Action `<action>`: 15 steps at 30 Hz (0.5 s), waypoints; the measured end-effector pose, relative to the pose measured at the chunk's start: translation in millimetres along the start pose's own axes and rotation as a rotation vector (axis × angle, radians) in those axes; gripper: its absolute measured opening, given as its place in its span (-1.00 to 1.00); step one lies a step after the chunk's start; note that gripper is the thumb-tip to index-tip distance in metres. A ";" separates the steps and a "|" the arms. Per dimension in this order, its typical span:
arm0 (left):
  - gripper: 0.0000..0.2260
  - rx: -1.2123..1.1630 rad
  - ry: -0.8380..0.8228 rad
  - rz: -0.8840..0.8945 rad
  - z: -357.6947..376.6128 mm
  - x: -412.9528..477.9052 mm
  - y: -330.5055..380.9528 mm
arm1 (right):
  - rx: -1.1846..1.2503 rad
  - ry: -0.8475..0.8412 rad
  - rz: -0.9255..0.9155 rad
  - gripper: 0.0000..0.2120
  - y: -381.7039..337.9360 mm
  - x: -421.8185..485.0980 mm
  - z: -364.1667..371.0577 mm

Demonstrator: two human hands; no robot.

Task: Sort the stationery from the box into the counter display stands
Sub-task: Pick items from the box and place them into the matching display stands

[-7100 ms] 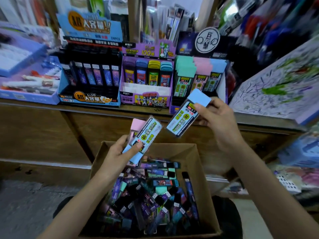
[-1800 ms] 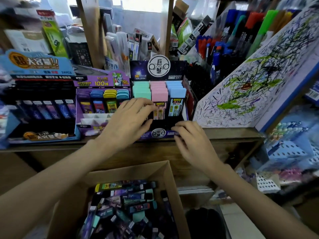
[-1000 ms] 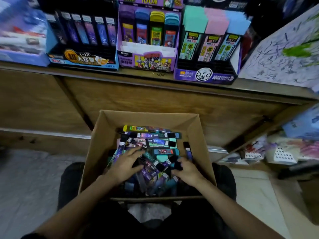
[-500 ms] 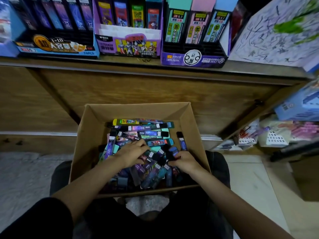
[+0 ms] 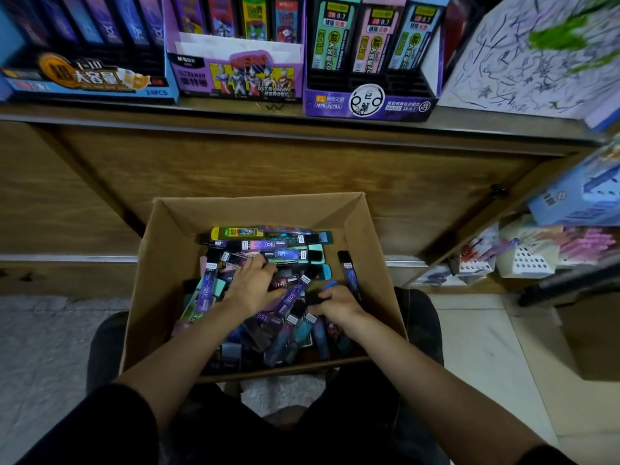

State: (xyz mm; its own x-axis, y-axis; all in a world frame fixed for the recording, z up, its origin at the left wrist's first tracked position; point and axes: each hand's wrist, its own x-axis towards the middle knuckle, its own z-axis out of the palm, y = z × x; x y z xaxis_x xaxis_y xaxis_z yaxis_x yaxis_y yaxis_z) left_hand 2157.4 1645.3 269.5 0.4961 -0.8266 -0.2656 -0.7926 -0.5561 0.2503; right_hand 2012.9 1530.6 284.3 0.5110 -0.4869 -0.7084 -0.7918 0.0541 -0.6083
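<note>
Just under the fingers (image 5: 257, 264), stationery (image 5: 272, 245).

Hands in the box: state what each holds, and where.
Left hand lies open on the cases. Right hand pinches a dark case by its end.

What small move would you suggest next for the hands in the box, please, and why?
Probably curl the left hand round one case and lift it clear of the cardboard box. Both hands lie low on the pile of cases, the right hand with bent fingers, and no case is raised toward the display stands above.
</note>
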 end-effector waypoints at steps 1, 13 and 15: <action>-0.53 -0.002 0.004 -0.001 -0.8 0.1 -0.3 | 0.030 -0.012 0.005 -0.85 -1.7 -2.2 0.0; -0.78 -0.167 0.123 -0.023 -18.5 -1.7 -5.3 | 0.209 -0.058 -0.056 -0.87 -1.0 -9.9 1.8; -0.78 -0.262 0.123 -0.034 -25.6 -4.5 -4.5 | 0.213 -0.068 -0.073 -0.78 -3.7 -11.9 3.5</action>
State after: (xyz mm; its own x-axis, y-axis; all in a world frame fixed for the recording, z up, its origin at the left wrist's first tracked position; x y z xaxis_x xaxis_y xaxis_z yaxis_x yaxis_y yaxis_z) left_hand 2167.8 1649.3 293.5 0.5730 -0.8023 -0.1676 -0.6636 -0.5741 0.4796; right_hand 2011.0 1539.2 293.7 0.5912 -0.4365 -0.6782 -0.6675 0.2072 -0.7152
